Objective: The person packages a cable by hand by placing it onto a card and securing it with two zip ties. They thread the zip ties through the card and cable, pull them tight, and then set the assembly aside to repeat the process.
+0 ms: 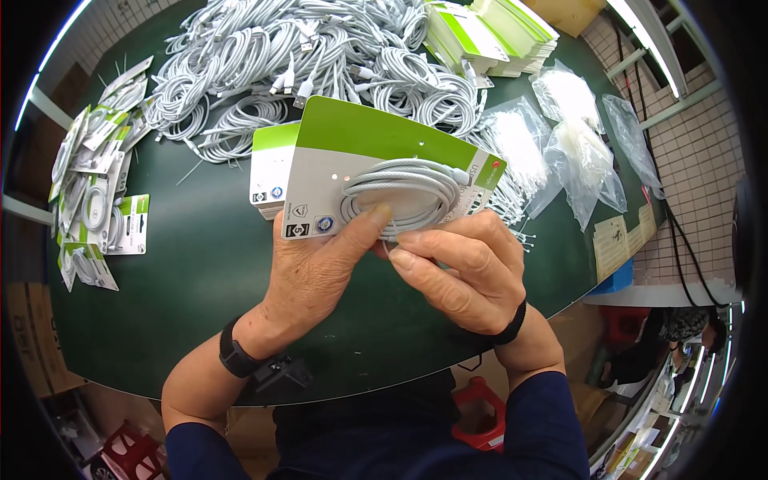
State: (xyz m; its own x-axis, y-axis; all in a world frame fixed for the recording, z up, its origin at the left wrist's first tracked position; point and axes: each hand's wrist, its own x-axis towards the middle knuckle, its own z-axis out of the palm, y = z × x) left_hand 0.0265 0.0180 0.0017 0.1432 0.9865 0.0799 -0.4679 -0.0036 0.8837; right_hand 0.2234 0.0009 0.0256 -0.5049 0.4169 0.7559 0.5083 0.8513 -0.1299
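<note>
**Coiled cable on backing card: light, floppy, grip by the card edge**

Green bench [200, 264] carries everything. Far side: big loose heap of white cables [320, 56]. Clear bags of white ties [560, 136] on the right, stacks of green-and-white cards [488, 32] at top right, finished carded cables [92, 192] piled on the left.

Backing card [352, 160], green top, grey-white face, is held up over mid-bench, tilted, with a second card [272, 164] just behind it. Thin board by the look of it: light, bends easily, best held at the lower edge.

Coiled white cable [400, 192] lies flat against the card face. Soft and springy, probably unwinds if released; pin the coil itself, not the plug end.

Left hand [312, 272]: fingers closed on the card's lower edge, thumb pressing the coil's bottom.
Right hand [472, 272]: fingers curled narrow, pinching the coil's lower right. What else they hold, if anything, cannot tell.
</note>
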